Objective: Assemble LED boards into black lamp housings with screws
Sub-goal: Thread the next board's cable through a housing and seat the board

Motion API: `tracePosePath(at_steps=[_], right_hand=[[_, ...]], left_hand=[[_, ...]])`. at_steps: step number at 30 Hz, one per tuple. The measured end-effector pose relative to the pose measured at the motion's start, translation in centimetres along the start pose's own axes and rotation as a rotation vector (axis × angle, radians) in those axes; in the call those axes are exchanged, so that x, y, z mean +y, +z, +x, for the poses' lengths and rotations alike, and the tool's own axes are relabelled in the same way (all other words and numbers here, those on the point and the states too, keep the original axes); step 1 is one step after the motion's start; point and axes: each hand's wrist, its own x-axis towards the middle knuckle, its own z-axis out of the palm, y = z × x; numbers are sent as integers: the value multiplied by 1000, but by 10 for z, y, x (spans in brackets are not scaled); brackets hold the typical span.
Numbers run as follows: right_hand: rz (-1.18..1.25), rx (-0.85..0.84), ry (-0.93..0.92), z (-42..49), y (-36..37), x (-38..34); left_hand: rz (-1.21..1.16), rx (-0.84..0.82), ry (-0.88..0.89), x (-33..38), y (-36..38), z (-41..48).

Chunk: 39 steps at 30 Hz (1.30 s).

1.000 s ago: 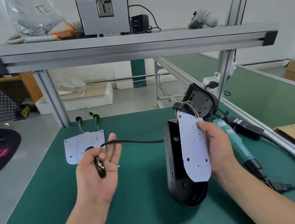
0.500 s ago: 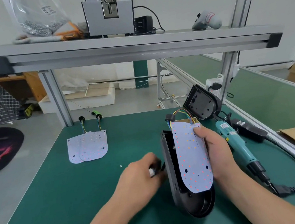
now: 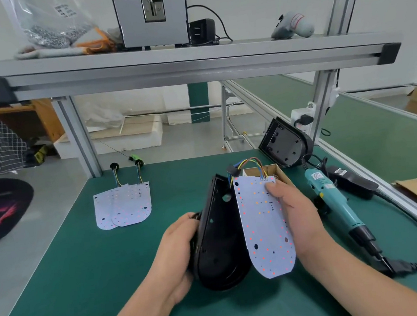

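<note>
Green bench (image 3: pixel 84 263): spare LED boards (image 3: pixel 127 206), electric screwdriver (image 3: pixel 337 203).

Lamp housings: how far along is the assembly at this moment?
Done: nothing visibly screwed yet. In hand: the left hand grips a black housing, the right hand holds an LED board beside it, not seated. Left: seating, screwing; the screwdriver lies unused, two boards wait.

Between the hands, the black lamp housing (image 3: pixel 219 237) looks like glossy plastic; the LED board (image 3: pixel 263 229) is matt white; the counter (image 3: pixel 84 263) is a matt green mat.
</note>
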Motion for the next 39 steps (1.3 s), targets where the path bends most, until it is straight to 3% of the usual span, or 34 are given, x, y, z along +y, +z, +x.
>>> tracePosePath(at_steps=[4,9,14,19,22,28,39], right_hand=[[-25,-20,-11,3,-2,1],[-259,-12,-70,9,-7,1],[-387,-27,-191,10,-6,5],[-719,33,-253,11,1,5],[-886,107,-433,14,7,2],[-1085,-4,-632,19,19,-4],[-1110,-147,-504,28,36,4]], left_hand=[[-116,-95,-100,0,0,1],[-193,-39,1,6,-2,2],[-170,-97,-29,6,-2,2],[-125,-79,-70,2,-2,8],[-106,-114,-60,1,0,7],[-108,-80,-6,0,-2,8],[-362,17,41,-1,-15,20]])
